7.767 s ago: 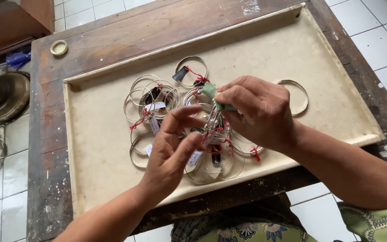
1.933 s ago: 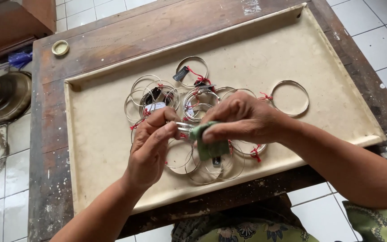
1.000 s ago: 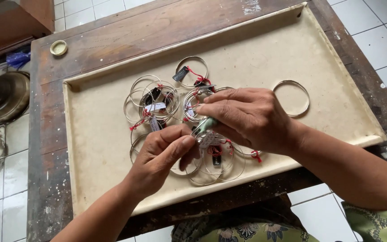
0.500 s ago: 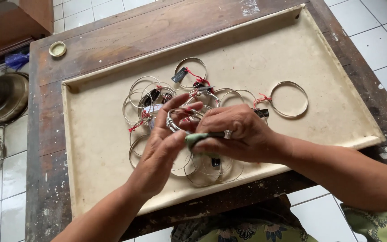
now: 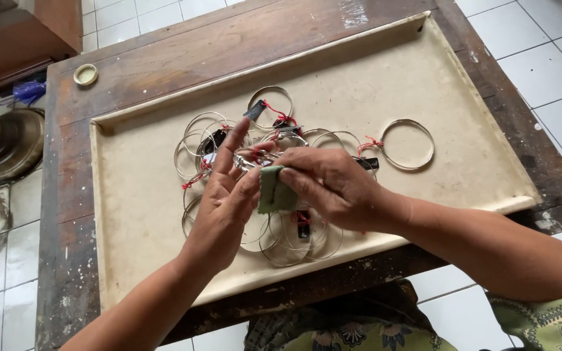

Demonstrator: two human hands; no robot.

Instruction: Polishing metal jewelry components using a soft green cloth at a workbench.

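Between the fingertips of the right hand (image 5: 333, 188), a folded green cloth (image 5: 274, 190) is pinched against a silver bangle (image 5: 255, 158). Left hand (image 5: 226, 201) fingers are extended, supporting the bangle, which is mostly hidden. More tagged bangles (image 5: 406, 144) lie beyond the fingers.

Soft, even daylight, fairly bright; shadows under the hands are faint and diffuse; no harsh glare, only mild sheen on the white floor tiles (image 5: 548, 39). Focus sharp centrally; slight wide-angle bending at edges; fingers a touch soft.
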